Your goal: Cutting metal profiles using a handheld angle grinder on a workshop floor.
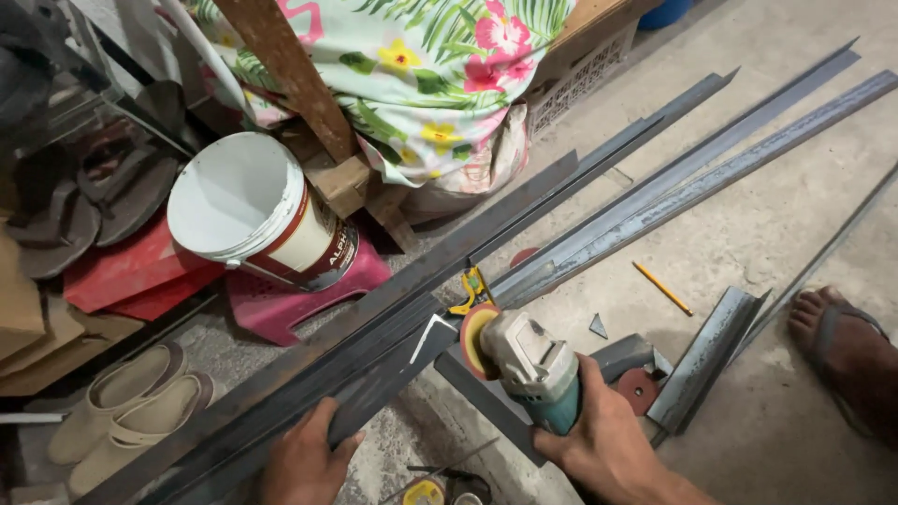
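The right hand (pixel 608 440) is closed around the grinder (pixel 528 365), its disc at the notch in the angle bar (pixel 374 346); the left hand (pixel 304 458) clamps that bar against the floor (pixel 795 234), just left of it.

Bare forearms, dark flip-flop (pixel 842 327)

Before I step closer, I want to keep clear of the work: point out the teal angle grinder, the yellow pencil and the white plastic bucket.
teal angle grinder (pixel 528 367): head view, on its grey gear housing.
yellow pencil (pixel 662 288): head view, mid-shaft, on the concrete floor.
white plastic bucket (pixel 234 192): head view, on its white inner wall.
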